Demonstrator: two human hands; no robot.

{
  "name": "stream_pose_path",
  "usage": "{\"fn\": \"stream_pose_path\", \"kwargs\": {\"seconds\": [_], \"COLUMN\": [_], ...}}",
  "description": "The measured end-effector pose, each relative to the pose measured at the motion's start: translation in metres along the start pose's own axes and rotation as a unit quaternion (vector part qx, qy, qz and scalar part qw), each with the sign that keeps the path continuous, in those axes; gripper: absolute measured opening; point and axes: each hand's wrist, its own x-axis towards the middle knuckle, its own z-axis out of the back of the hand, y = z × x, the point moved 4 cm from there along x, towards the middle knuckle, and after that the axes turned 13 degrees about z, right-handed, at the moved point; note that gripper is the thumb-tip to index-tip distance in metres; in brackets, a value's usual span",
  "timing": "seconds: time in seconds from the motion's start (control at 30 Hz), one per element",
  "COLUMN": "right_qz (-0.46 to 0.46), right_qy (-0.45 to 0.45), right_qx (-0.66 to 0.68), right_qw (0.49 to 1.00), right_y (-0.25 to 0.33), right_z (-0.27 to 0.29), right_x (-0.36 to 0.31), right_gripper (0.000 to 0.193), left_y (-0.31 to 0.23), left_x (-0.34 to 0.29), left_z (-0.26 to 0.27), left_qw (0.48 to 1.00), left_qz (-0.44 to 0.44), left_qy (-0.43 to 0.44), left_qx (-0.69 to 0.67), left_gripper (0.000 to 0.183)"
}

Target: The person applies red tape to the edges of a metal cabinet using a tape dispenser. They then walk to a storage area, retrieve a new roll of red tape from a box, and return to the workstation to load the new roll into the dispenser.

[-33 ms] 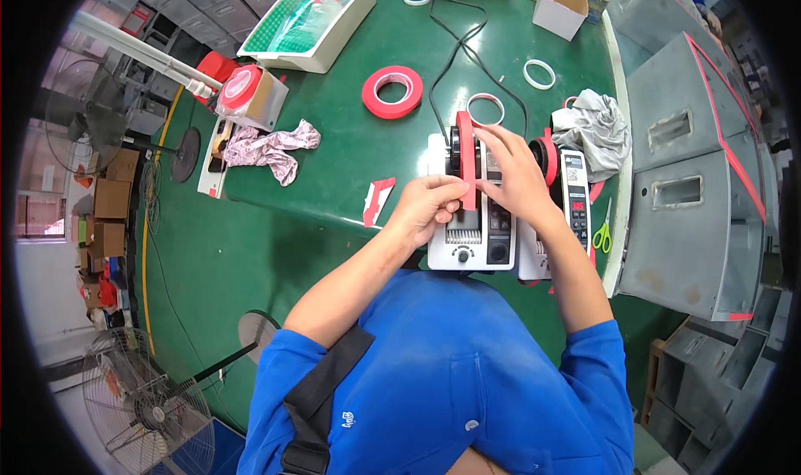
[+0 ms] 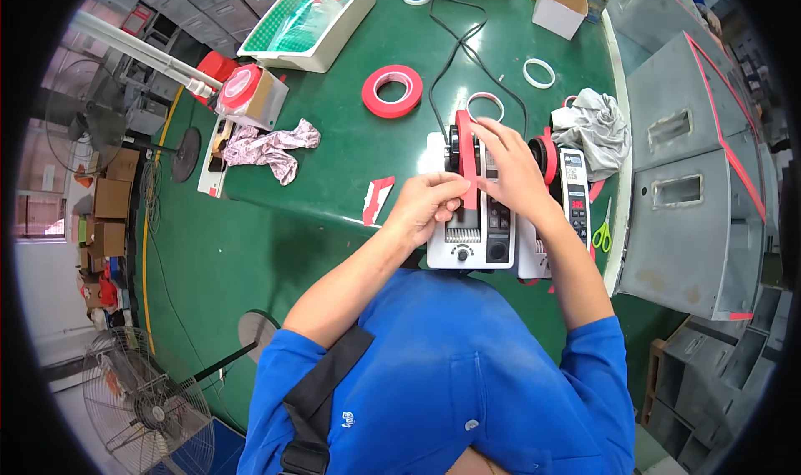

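A roll of red tape (image 2: 465,133) is mounted upright on a black hub at the back of a white tape dispenser (image 2: 448,260). My left hand (image 2: 425,204) is closed, thumb and finger pinching the edge of the red strip coming down off the roll. My right hand (image 2: 519,173) is on the roll's other side. Its fingers stretch forward and apart, fingertips by the roll's top and thumb against the strip. A second dispenser (image 2: 576,195) with a lit red display and its own red roll stands just right of that hand.
A flat red tape roll (image 2: 392,92), a white ring (image 2: 539,73) and a black cable (image 2: 459,49) lie farther back on the green table (image 2: 350,149). Pinkish cloth (image 2: 271,149) is at left. Grey cloth (image 2: 596,133) and green scissors (image 2: 602,236) are at right, near grey metal cabinets (image 2: 676,233).
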Motion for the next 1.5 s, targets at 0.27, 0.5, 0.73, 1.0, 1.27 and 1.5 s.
{"fn": "stream_pose_path", "kwargs": {"seconds": [0.27, 0.5, 0.73, 1.0, 1.27, 1.5], "right_qz": [0.019, -0.029, -0.264, -0.241, -0.237, -0.253], "right_qy": [0.022, -0.046, 0.002, 0.009, -0.005, 0.033], "right_qx": [-0.047, 0.022, 0.376, 0.252, 0.246, 0.227], "right_qw": [0.998, 0.998, 0.888, 0.937, 0.94, 0.94], "right_y": [-0.009, -0.002, 0.022, 0.034, 0.034, 0.034], "right_z": [-0.017, -0.001, -0.018, -0.022, -0.024, -0.025], "right_x": [0.01, -0.005, -0.052, -0.048, -0.046, -0.051], "right_gripper": [0.073, 0.052, 0.033, 0.027, 0.029, 0.029], "left_y": [-0.033, -0.006, 0.028, 0.037, 0.042, 0.037], "left_x": [-0.029, -0.026, -0.006, -0.006, -0.005, -0.003], "left_z": [-0.025, -0.005, 0.016, 0.019, 0.023, 0.025], "left_qw": [0.995, 0.987, 0.982, 0.962, 0.953, 0.885], "left_qz": [-0.092, -0.078, -0.06, -0.159, -0.166, -0.248], "left_qy": [0.028, -0.061, -0.092, -0.131, -0.178, -0.208], "left_qx": [0.005, 0.129, 0.151, 0.179, 0.179, 0.335], "left_gripper": [0.016, 0.015, 0.016, 0.012, 0.027, 0.032]}}
